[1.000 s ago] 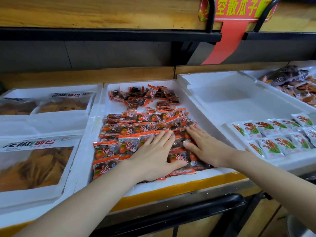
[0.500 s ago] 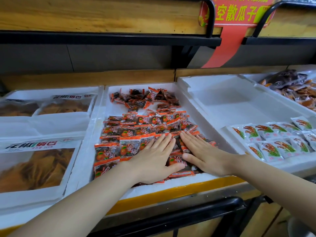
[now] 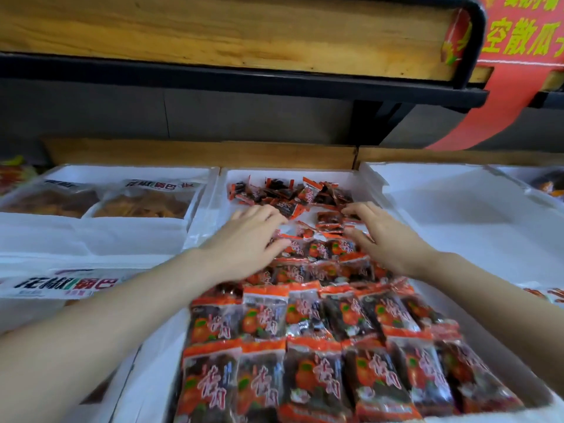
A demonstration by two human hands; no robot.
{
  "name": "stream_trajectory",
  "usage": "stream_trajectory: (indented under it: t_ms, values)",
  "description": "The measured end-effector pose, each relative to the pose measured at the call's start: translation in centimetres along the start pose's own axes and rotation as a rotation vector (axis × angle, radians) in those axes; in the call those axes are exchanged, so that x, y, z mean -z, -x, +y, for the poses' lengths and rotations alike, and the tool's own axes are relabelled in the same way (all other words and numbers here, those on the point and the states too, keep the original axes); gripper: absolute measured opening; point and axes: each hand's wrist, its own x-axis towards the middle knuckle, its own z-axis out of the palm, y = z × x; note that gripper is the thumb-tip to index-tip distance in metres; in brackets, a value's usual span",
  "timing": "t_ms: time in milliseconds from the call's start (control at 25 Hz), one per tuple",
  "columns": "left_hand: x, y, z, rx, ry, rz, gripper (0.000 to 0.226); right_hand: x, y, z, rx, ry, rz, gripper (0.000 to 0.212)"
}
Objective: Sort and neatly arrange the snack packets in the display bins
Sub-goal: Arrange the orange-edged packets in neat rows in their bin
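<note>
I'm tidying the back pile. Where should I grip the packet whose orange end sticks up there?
Probably pinch the tilted packet by its raised orange end seal, coming from above: that flat edge stands clear of the pile, while its body lies among neighbours.

The front snack packets (image 3: pixel 305 386) run past the bottom edge. The red sign (image 3: pixel 518 35) is cut by the right edge

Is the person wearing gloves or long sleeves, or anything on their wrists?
No. The left hand and the right hand are both bare, with no gloves and no rings showing. No sleeve reaches into view on either side, and neither wrist carries a watch or bracelet.
</note>
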Motion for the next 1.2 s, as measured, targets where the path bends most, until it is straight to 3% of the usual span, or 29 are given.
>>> stream_trajectory:
  t_ms: [240,440,640,760,840,960,1040,1200]
  values:
    - [-3.2,-8.0,-7.1,0.130,-0.020,-0.130,0.056,-5.9,-9.2,5.2,-0.128,0.056,-0.237,0.051]
    - [-6.4,-15.0,-7.9,0.094,0.134,-0.232,0.058,-8.6,-13.6,7.7,-0.179,0.047,-0.436,0.070]
    - [-9.1,-18.9,-8.5,0.044,0.113,-0.328,0.057,-9.2,-15.3,8.9,-0.092,0.128,-0.421,0.071]
    - [-10.2,-19.3,-8.9,0.042,0.053,-0.259,0.058,-9.3,-15.5,8.7,-0.030,0.124,-0.363,0.050]
    - [-10.5,-19.2,-9.3,0.045,0.014,-0.170,0.044,-9.2,-15.4,8.3,0.000,0.081,-0.300,0.033]
    - [-9.8,-18.7,-9.9,0.105,0.079,-0.044,0.020,-8.2,-15.4,7.5,-0.021,0.015,-0.187,0.031]
    - [-8.6,-18.2,-9.8,0.212,0.250,0.100,0.018,-6.8,-15.3,6.2,-0.059,-0.040,-0.002,0.025]
    - [-6.5,-16.6,-8.6,0.483,0.845,0.397,0.027,-4.4,-14.9,1.7,-0.005,0.030,0.419,0.027]
